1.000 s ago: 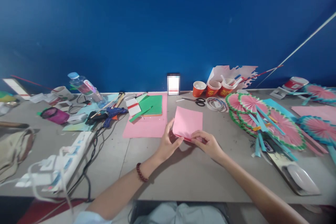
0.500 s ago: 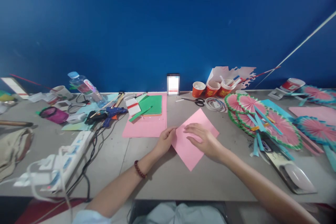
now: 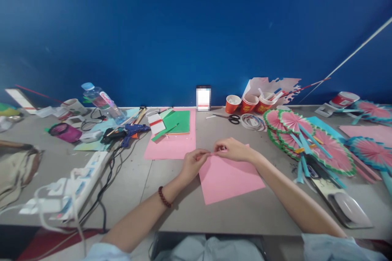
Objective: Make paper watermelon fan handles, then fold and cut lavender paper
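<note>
A pink sheet of paper lies in front of me, its long edges slanting slightly. My left hand pinches the paper's far left corner between thumb and fingers. Close beside it, my right hand has its fingertips closed on the same far edge, hiding part of it. The two sets of fingertips nearly meet. Behind my left hand is a larger pink sheet with a green paper stack on it.
Scissors and a coil of clear tubing lie beyond my right hand, near red paper cups. Pink folded-paper fans and a white mouse are at right. At left are a power strip, glue gun and bottle.
The pink sheet has turned from a diamond position so a straight edge faces me. My right hand has gone from resting spread over the paper to pinching its far edge beside my left hand.
</note>
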The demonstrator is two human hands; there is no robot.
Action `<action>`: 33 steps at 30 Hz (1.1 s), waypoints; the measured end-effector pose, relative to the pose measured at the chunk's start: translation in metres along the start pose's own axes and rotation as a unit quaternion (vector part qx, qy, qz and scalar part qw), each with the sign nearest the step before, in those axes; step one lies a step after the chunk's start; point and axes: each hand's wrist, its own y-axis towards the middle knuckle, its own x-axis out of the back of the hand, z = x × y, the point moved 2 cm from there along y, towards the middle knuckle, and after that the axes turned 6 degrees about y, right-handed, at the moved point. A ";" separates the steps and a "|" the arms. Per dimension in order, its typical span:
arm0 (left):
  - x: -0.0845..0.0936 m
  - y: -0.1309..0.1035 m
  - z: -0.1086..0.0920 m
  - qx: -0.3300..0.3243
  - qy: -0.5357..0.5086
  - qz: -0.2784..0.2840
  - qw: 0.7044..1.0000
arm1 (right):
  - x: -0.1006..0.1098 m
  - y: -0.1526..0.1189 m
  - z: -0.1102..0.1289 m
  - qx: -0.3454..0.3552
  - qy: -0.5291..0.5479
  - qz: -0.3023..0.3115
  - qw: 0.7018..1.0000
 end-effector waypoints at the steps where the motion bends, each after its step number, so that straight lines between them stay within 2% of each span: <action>1: 0.001 0.001 -0.001 0.006 -0.005 -0.004 1.000 | -0.001 0.001 0.000 0.001 0.004 -0.008 1.000; 6: 0.004 0.001 -0.004 0.010 -0.005 -0.032 0.999 | -0.004 0.004 0.000 0.002 0.036 -0.047 0.998; 10: 0.004 0.000 -0.004 0.010 0.002 -0.032 0.999 | -0.007 0.005 0.002 0.014 0.053 -0.057 0.997; 21: 0.004 -0.005 -0.010 0.025 -0.001 -0.035 0.999 | -0.007 0.005 0.002 0.003 0.044 -0.058 0.997; 27: 0.004 -0.005 -0.004 0.035 -0.026 -0.037 0.998 | -0.002 0.004 -0.002 -0.012 0.027 -0.054 0.998; 33: 0.004 -0.001 0.001 0.046 -0.033 -0.063 0.996 | 0.010 0.001 -0.007 -0.023 0.028 -0.036 0.999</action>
